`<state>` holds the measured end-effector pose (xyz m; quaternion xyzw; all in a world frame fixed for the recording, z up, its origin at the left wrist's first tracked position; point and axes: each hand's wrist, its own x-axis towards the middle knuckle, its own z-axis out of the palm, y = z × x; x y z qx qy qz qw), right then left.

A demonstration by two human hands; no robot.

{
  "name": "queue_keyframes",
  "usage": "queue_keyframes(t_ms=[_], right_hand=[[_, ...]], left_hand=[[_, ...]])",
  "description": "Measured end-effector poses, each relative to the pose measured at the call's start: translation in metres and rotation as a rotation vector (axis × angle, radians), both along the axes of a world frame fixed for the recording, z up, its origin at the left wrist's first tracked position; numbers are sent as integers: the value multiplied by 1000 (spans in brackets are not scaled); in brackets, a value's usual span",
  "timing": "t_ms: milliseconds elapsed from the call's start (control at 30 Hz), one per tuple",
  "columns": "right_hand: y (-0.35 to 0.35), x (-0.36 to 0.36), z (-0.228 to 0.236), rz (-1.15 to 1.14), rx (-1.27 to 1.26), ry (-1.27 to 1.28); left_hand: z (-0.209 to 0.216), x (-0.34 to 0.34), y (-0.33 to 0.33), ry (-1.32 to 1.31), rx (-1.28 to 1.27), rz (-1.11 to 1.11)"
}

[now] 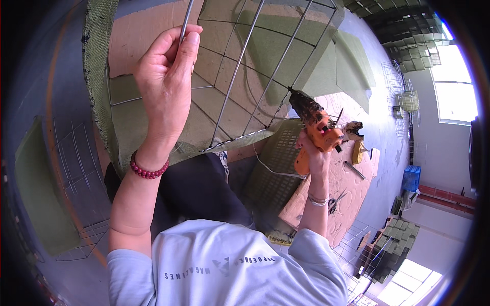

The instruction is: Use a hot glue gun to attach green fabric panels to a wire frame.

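Note:
A wire frame (236, 76) with green mesh fabric (97, 76) along its sides stands in front of me. My left hand (171, 76) is closed around one of its metal rods, thumb against the fingers. An orange hot glue gun (329, 136) is in my right hand (317, 158), with fingers wrapped round the handle. Its nozzle is crusted with dark glue and points up and left. The tip meets or nearly meets the wire at a corner of the frame. Dark glue blobs dot the fabric's lower edge.
To the right, a cardboard-covered surface (342, 219) bears scissors (334, 203), a metal-bladed tool (353, 170) and a yellow piece (359, 152). A perforated green basket (270, 168) stands below the frame. Wire panels (76, 153) and a green mesh sheet (43, 194) lie at left.

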<state>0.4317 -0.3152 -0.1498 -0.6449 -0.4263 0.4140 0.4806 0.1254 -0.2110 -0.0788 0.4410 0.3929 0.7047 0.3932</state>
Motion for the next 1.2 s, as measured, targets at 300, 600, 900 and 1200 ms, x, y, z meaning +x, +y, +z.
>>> queue_keyframes(t_ms=[300,600,900,1200], right_hand=[[-7,-3,-3,-12,-32,4],[3,3,1,-13,62,9],[8,3,6,-12,59,11],[5,4,6,-27,66,27]], left_hand=[[-1,0,2,19,1,10],[0,-3,-2,-6,5,-1],[-1,0,0,31,1,10],[1,0,-3,-11,-8,-7]])
